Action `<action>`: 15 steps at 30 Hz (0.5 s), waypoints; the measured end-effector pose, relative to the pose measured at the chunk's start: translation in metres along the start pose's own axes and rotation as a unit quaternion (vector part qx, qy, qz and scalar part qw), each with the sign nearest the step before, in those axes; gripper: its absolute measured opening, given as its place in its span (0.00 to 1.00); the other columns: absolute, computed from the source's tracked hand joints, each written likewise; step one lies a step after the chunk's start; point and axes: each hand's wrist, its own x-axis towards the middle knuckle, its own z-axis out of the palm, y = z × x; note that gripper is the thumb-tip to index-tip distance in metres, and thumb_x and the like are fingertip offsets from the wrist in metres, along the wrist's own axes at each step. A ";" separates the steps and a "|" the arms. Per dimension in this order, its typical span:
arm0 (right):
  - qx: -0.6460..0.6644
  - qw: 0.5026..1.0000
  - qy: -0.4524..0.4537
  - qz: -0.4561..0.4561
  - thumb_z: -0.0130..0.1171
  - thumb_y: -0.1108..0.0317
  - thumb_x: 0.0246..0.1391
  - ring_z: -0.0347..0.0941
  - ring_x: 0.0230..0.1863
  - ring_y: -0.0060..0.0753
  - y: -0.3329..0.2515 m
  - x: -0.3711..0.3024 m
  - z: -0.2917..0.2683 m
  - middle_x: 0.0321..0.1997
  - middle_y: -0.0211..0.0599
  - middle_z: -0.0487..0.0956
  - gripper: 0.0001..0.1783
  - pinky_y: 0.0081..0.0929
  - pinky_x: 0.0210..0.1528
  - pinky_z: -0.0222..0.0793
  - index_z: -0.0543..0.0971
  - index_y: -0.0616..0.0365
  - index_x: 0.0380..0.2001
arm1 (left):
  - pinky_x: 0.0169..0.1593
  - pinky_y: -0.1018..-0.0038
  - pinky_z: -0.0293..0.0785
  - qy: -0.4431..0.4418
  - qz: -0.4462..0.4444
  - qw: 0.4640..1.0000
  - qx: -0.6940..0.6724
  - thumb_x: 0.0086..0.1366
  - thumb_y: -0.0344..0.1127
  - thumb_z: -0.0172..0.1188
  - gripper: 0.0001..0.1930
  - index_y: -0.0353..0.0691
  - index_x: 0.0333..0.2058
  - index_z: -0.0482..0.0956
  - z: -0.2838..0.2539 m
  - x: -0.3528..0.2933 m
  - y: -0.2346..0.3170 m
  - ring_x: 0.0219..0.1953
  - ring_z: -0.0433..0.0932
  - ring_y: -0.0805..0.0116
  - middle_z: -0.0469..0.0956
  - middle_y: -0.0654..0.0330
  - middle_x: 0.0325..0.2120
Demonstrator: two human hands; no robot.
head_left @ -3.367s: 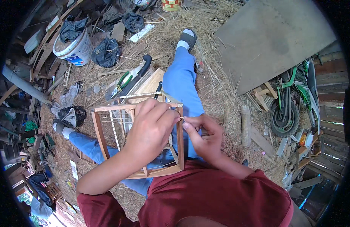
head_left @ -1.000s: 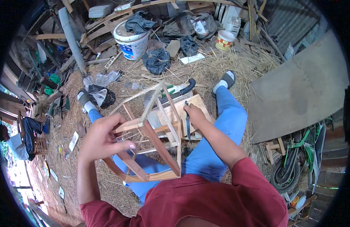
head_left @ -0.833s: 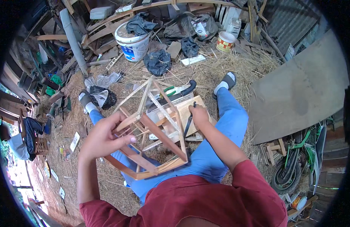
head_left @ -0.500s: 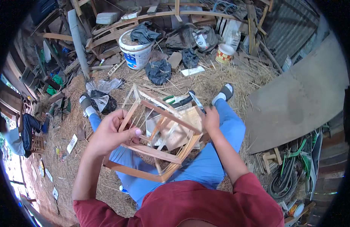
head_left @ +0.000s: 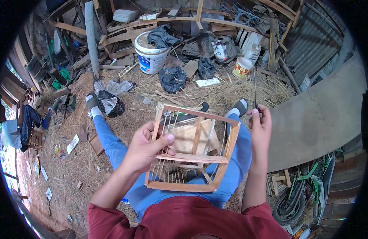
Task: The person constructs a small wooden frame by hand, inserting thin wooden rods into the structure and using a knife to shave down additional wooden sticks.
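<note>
My left hand (head_left: pixel 150 147) is closed on the left side of a small wooden cage frame (head_left: pixel 182 186), thumb over a crosspiece. Thin rods run through the frame, which I hold above my lap, its open side facing up. Off to the right, my right hand (head_left: pixel 260 125) is raised and closed around the handle of a knife (head_left: pixel 255 89). The narrow blade points away from me, seen nearly edge-on and apart from the frame. Beneath the frame, a pale wooden board (head_left: pixel 184 137) shows between the bars. Beyond it a dark curved tool handle (head_left: pixel 204 106) sticks out.
A white bucket (head_left: pixel 150 59), black plastic bags (head_left: pixel 172 79) and a yellow-red tub (head_left: pixel 242 67) stand ahead on straw-strewn ground. At right, a large flat sheet (head_left: pixel 315 119) leans near a motorcycle (head_left: pixel 291 201). Another person (head_left: pixel 27 123) sits at far left.
The frame has turned more level and shifted right with my left hand. My right hand has moved up and right with the knife, away from the frame.
</note>
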 end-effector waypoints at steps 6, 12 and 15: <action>-0.071 0.980 -0.180 -0.036 0.62 0.74 0.64 0.74 0.36 0.16 -0.042 -0.045 0.029 0.34 0.25 0.79 0.08 0.19 0.40 0.70 0.80 0.62 0.45 | 0.35 0.73 0.87 0.023 -0.025 0.996 -0.077 0.70 0.31 0.65 0.11 0.38 0.45 0.73 -0.008 -0.005 -0.027 0.26 0.84 0.71 0.79 0.62 0.30; -0.229 0.904 -0.313 -0.182 0.68 0.72 0.55 0.80 0.32 0.40 -0.068 -0.060 0.054 0.33 0.42 0.83 0.11 0.33 0.36 0.69 0.82 0.62 0.41 | 0.34 0.73 0.86 0.040 -0.065 0.987 -0.141 0.72 0.32 0.66 0.12 0.36 0.47 0.73 -0.017 -0.029 -0.054 0.28 0.83 0.71 0.79 0.60 0.32; -0.263 0.866 -0.363 -0.221 0.70 0.69 0.54 0.80 0.35 0.49 -0.065 -0.061 0.063 0.35 0.45 0.84 0.12 0.39 0.40 0.69 0.82 0.62 0.40 | 0.33 0.71 0.86 0.017 -0.110 0.982 -0.153 0.71 0.34 0.66 0.13 0.37 0.46 0.72 -0.027 -0.040 -0.062 0.29 0.82 0.70 0.79 0.60 0.30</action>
